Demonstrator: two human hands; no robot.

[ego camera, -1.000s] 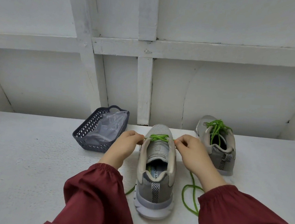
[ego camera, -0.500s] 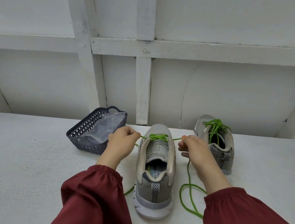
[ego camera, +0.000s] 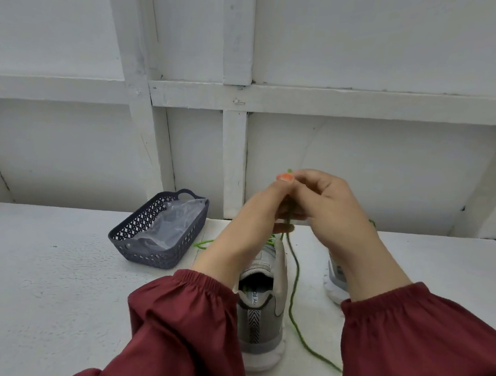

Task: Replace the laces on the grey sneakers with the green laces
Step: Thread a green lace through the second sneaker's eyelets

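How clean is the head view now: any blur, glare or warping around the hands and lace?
Head view: soft, even light, no glare, faint shadows on the table. Head view: left hand and right hand are slightly motion-blurred, so the lace looks dull and its tip between them is barely visible; the sneaker is sharp. Head view: wide-angle warping bends the beam toward the edges.
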